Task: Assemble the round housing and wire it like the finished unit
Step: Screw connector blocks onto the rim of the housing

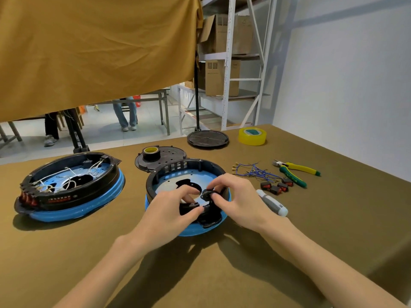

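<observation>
Round housing: sits centre frame on the olive-brown table, black ring on a blue base, open side up, no wires in it yet – just the pale inner plate with a dark cutout.
Left hand: comes in from the bottom of the frame, forearm angled up toward the centre, wrist over the near rim. Thumb and fingers are curled and pinching a black plastic part at the near edge of the housing.
Right hand: reaches in from the lower right, fingers bent inward, fingertips closed around a small round black piece just inside the right side of the rim. The two hands almost touch over that spot.
Finished unit: left of the frame, same black-and-blue shell, white wires looped inside, a row of red switches on its near-left side.
Blue wires: loose bundle with brass-coloured ends, right of the housing.
Red rocker switches: a small cluster lying just below the wires.
Cutters: yellow-green handles, right of the wires.
Screwdriver: grey and white handle, lying just beside the right wrist.
Black cover plate: behind the housing, a black tape roll standing on it.
Yellow tape roll: far edge of the table, upper right of centre – next to a round black stand base.
</observation>
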`<state>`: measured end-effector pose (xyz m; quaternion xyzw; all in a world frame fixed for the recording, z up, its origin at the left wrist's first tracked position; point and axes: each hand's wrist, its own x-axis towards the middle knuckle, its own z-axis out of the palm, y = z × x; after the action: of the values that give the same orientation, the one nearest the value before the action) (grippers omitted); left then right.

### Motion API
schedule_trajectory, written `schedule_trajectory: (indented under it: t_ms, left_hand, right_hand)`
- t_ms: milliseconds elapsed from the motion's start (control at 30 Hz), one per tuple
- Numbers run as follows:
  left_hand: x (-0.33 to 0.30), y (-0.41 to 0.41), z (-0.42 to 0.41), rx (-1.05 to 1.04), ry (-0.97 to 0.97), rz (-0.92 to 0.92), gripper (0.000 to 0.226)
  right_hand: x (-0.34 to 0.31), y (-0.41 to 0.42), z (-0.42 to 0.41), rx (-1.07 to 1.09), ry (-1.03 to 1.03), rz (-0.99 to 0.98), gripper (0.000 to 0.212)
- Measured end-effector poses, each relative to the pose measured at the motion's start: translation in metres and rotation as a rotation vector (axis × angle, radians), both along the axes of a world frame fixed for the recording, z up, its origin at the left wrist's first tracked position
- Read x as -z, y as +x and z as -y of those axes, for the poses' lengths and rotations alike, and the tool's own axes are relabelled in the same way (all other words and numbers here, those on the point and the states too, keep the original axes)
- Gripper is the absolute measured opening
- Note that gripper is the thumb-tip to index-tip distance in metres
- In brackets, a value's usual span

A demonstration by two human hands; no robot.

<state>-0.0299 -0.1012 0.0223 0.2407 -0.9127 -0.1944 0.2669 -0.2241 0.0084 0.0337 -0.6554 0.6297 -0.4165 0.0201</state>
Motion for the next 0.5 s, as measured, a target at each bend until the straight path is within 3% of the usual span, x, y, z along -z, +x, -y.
schedule_trajectory:
  t_ms: [300,500]
  left_hand:
    - [0.018,0.002,-0.007,-0.063,-0.143,-0.205,0.039]
    - [0.022,0.0,-0.006,-0.086,-0.114,-0.289,0.032]
  right_hand:
    - [0.013,0.007,0.006,-0.036,-0.088,0.052,0.016]
    - [0.015,0.004,0.003,-0.086,-0.063,0.123,0.022]
